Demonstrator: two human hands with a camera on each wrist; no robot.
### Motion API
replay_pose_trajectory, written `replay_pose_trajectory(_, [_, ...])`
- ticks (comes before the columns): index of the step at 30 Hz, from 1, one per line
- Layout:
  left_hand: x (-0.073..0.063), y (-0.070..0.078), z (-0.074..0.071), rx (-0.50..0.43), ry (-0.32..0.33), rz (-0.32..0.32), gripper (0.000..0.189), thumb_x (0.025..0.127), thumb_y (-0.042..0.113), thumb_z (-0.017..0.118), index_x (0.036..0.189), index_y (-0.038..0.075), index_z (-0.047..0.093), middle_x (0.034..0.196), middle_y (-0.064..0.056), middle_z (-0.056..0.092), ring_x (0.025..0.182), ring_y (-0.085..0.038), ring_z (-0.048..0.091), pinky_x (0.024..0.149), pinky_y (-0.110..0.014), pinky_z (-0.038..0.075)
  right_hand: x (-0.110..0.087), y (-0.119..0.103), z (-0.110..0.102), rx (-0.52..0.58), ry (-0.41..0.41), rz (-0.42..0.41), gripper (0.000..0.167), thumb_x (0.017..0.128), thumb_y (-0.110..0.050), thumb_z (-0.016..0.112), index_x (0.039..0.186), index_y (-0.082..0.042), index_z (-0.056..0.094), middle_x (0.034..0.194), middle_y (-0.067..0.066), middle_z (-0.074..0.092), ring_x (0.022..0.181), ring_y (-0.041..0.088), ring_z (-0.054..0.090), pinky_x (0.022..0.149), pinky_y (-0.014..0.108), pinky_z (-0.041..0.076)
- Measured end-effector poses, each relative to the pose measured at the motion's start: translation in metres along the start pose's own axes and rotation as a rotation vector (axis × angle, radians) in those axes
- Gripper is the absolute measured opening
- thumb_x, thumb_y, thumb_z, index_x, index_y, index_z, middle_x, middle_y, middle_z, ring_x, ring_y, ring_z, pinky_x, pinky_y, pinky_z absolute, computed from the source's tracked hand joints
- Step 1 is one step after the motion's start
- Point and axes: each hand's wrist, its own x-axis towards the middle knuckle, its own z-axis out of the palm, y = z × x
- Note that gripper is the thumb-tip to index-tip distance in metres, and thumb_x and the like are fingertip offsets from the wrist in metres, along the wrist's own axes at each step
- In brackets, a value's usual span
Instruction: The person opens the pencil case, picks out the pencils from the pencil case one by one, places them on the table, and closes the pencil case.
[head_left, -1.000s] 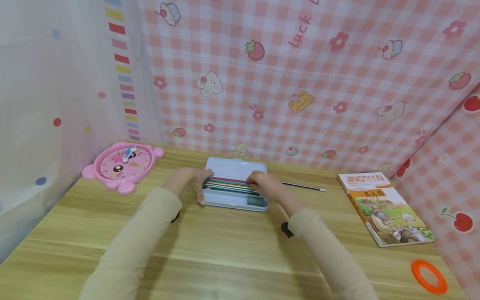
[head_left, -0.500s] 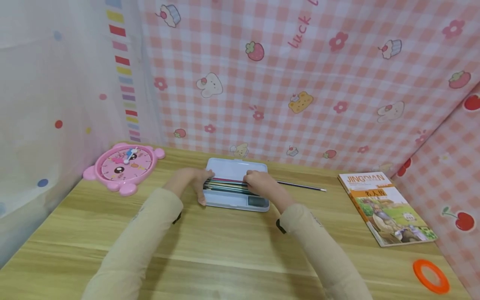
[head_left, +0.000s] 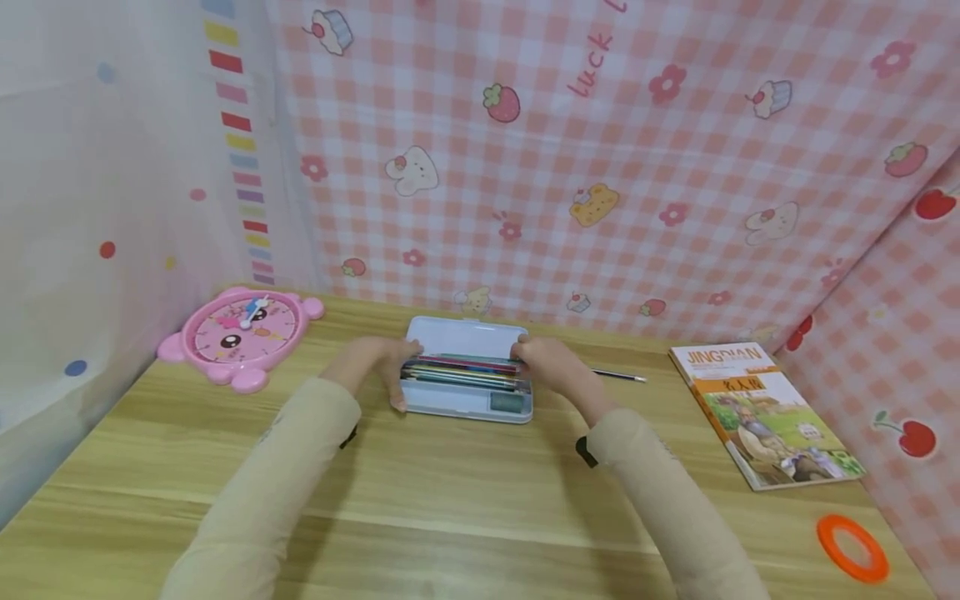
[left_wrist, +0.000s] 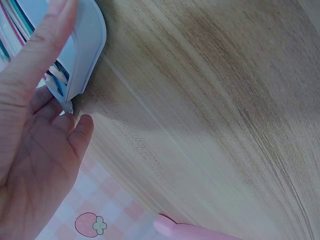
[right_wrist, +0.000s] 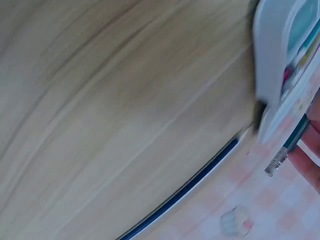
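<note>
An open, white, rectangular pencil case (head_left: pixel 465 337) holding coloured pencils (head_left: pixel 461 374) lies near the back edge of the desk (head_left: pixel 450 500). The left hand (head_left: pixel 375 362) grips its left end; the fingers of the right hand (head_left: pixel 557 368) pinch 1 dark-green, metal-banded pencil (right_wrist: pixel 296 134).

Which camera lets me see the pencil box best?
The head view: it shows nearly the whole open pencil box, with pencils inside. The left wrist view shows just one end, the right wrist view just the other, both cut off.

Free tabletop (head_left: pixel 450 500) fronts the pencil case (head_left: pixel 465 337), while a pencil (right_wrist: pixel 192 181) obstructs its right.
</note>
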Motion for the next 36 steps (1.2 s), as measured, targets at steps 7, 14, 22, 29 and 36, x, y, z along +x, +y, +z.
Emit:
replay_pose_trajectory(7, [0.0, -0.001, 0.001, -0.002, 0.003, 0.004, 0.108, 0.07, 0.03, 0.078, 0.146, -0.001, 0.008, 0.153, -0.022, 0.0, 0.142, -0.035, 0.0, 0.117, -0.045, 0.007, -0.032, 0.03, -0.002, 0.037, 0.046, 0.065, 0.012, 0.079, -0.001, 0.065, 0.091, -0.001, 0.066, 0.087, 0.008, 0.064, 0.073, 0.018, 0.061, 0.064, 0.029, 0.053])
replay_pose_trajectory(14, [0.0, -0.002, 0.002, -0.019, 0.005, 0.007, 0.108, 0.07, 0.03, 0.079, 0.146, 0.0, 0.008, 0.153, -0.021, 0.0, 0.141, -0.035, 0.0, 0.117, -0.045, 0.006, -0.065, 0.061, 0.005, -0.03, 0.097, 0.081, 0.012, 0.074, 0.0, 0.069, 0.085, -0.002, 0.064, 0.083, 0.007, 0.062, 0.067, 0.016, 0.06, 0.059, 0.028, 0.052])
replay_pose_trajectory(22, [0.002, -0.004, 0.002, -0.024, 0.012, 0.01, 0.108, 0.069, 0.03, 0.079, 0.146, 0.0, 0.008, 0.153, -0.021, 0.0, 0.141, -0.036, 0.0, 0.116, -0.047, 0.007, -0.097, 0.086, 0.015, -0.066, 0.134, 0.112, 0.012, 0.073, 0.006, 0.066, 0.081, -0.002, 0.062, 0.08, 0.008, 0.061, 0.069, 0.02, 0.06, 0.061, 0.032, 0.051])
replay_pose_trajectory(29, [0.0, -0.003, 0.002, -0.011, 0.012, 0.011, 0.108, 0.07, 0.03, 0.079, 0.146, 0.0, 0.009, 0.153, -0.022, 0.001, 0.141, -0.037, 0.0, 0.116, -0.048, 0.007, -0.109, 0.097, 0.024, -0.059, 0.114, 0.163, 0.01, 0.076, 0.007, 0.061, 0.08, -0.002, 0.06, 0.079, 0.007, 0.056, 0.069, 0.021, 0.057, 0.063, 0.036, 0.049])
replay_pose_trajectory(36, [-0.003, 0.0, 0.001, -0.017, 0.017, 0.011, 0.107, 0.071, 0.029, 0.078, 0.146, 0.001, 0.009, 0.153, -0.021, 0.001, 0.141, -0.036, 0.0, 0.116, -0.046, 0.007, -0.104, 0.102, 0.028, -0.07, 0.076, 0.155, 0.013, 0.074, 0.003, 0.062, 0.084, -0.004, 0.061, 0.084, 0.007, 0.058, 0.073, 0.023, 0.06, 0.065, 0.037, 0.051])
